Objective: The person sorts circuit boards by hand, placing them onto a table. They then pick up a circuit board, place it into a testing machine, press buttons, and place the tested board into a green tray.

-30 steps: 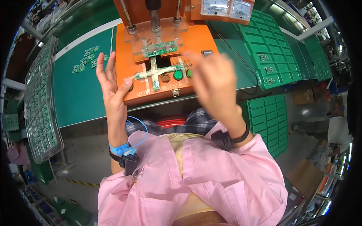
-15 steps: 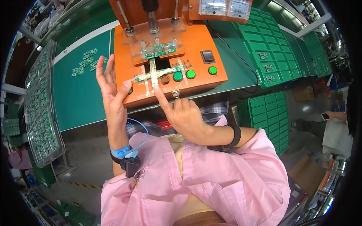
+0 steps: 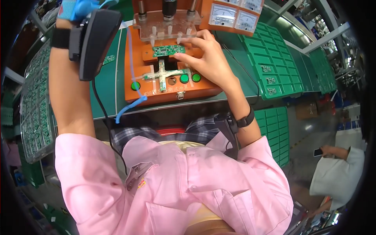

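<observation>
A green circuit board (image 3: 166, 50) lies in the nest of an orange press-type test fixture (image 3: 135, 66). Above it stands a clear pressing plate (image 3: 168, 29) with white pins. My right hand (image 3: 211, 58) reaches in from the right, thumb and forefinger spread at the board's right end. The thumb tip is at the board's edge; whether it touches cannot be made out. In front of the nest, taped board strips (image 3: 164, 73) form a cross. My left forearm (image 3: 70, 94) stretches up past the fixture's left side, and its hand is beyond the upper edge.
Green buttons (image 3: 184, 78) line the fixture's front. Dial meters (image 3: 223, 16) stand behind. A green compartment tray (image 3: 280, 66) with several boards lies right, a clear tray of boards (image 3: 37, 113) left. Another person's arm (image 3: 337, 152) holds a phone at far right.
The clear plate has risen off the board. My left hand has gone from the fixture's left side up out of view. My right hand has moved from the taped cross to the board's right end.
</observation>
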`<control>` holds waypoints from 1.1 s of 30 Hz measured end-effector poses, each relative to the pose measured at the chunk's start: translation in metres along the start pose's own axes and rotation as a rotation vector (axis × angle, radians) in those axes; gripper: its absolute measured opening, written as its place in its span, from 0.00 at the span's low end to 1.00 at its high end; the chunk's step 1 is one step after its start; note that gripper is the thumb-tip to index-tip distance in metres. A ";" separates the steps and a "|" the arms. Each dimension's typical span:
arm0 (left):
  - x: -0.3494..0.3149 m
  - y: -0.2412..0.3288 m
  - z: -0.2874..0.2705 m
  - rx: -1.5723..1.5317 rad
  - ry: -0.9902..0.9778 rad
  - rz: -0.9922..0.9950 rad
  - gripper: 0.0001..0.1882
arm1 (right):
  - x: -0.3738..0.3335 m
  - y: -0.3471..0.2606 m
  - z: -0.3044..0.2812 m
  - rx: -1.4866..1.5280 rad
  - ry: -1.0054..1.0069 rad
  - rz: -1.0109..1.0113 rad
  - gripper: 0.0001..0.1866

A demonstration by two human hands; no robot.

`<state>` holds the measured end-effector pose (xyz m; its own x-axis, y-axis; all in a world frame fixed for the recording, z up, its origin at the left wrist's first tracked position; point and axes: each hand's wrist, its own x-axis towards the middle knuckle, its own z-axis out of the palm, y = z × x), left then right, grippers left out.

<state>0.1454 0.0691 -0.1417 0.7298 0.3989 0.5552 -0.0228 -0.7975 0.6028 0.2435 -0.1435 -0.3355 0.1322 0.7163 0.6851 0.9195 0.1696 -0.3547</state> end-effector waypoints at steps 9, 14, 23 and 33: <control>-0.238 -0.145 0.003 0.450 -0.180 -0.094 0.15 | 0.009 0.000 0.015 0.151 -0.248 0.398 0.19; -0.240 -0.148 0.026 0.589 -0.227 -0.048 0.14 | 0.021 0.002 -0.023 0.609 -0.379 0.790 0.17; -0.241 -0.078 0.037 0.144 0.070 -0.364 0.13 | -0.058 0.169 -0.185 -0.321 -0.262 0.474 0.17; -0.196 -0.041 0.081 0.209 -0.003 0.125 0.09 | -0.063 0.205 -0.174 -0.634 -0.309 0.596 0.26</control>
<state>0.0585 -0.0126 -0.3218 0.7320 0.2901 0.6165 0.0284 -0.9170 0.3978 0.4881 -0.2719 -0.3409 0.6278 0.7307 0.2682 0.7741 -0.6222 -0.1169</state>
